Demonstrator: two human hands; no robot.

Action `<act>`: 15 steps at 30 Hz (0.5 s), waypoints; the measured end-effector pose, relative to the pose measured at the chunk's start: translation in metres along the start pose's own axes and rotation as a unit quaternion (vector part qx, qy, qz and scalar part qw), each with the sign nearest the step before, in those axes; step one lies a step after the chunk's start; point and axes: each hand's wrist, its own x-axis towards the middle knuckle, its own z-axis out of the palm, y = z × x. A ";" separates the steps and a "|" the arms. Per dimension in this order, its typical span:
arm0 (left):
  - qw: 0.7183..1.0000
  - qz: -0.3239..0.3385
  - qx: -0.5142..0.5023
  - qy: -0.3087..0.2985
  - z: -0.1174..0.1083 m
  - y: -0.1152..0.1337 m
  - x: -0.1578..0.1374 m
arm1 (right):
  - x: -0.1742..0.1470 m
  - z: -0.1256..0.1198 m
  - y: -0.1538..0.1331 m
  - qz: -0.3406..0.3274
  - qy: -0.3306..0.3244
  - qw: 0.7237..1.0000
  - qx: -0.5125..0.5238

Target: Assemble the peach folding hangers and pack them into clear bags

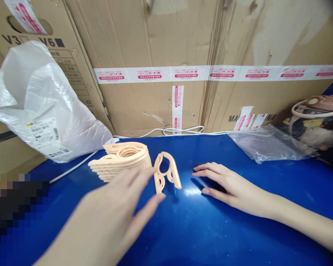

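Observation:
A stack of peach plastic pieces (124, 160), which look like folded clothes hangers, stands on the blue table. Just right of it, a single piece of the same kind, a folded hanger (173, 170), rests apart from the stack. My left hand (119, 207) reaches in from the lower left, its thumb spread from the fingers. Its fingertips hide part of the stack and come close to the single hanger's left edge; whether they touch it I cannot tell. To the right, my right hand (224, 184) hovers or rests low at the tabletop, fingers apart, holding nothing.
A white plastic bag (44, 107) with a label leans at the left. Large cardboard boxes (155, 40) wall off the back. A white cable (183, 130) runs along the rear edge. At the right lie a clear plastic bag (266, 144) and a dark bag with a handle (316, 122).

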 end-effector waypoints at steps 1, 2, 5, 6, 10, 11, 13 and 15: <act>0.999 0.017 0.031 -0.033 0.013 0.006 -0.002 | 0.000 0.000 -0.001 0.001 0.000 1.000 -0.002; 0.996 0.033 0.051 -0.063 0.025 0.011 -0.003 | 0.000 0.000 -0.001 0.003 0.001 1.000 -0.003; 0.985 0.048 0.089 -0.140 0.050 0.023 -0.001 | -0.002 -0.001 -0.001 0.009 0.008 1.000 -0.003; 0.983 0.051 0.088 -0.156 0.054 0.025 0.000 | -0.003 -0.001 -0.001 0.012 0.009 1.000 -0.003; 0.985 0.038 -0.004 -0.167 0.054 0.027 0.008 | -0.004 -0.001 -0.003 0.016 0.015 1.000 0.003; 0.985 0.021 -0.036 -0.165 0.053 0.027 0.011 | -0.004 -0.001 -0.005 0.008 0.013 1.000 0.008; 0.983 -0.022 -0.075 -0.164 0.053 0.028 0.018 | -0.004 -0.001 -0.011 -0.019 -0.003 1.000 0.018; 0.983 -0.063 -0.069 -0.156 0.056 0.030 0.025 | -0.005 -0.003 -0.020 -0.052 -0.031 0.998 0.032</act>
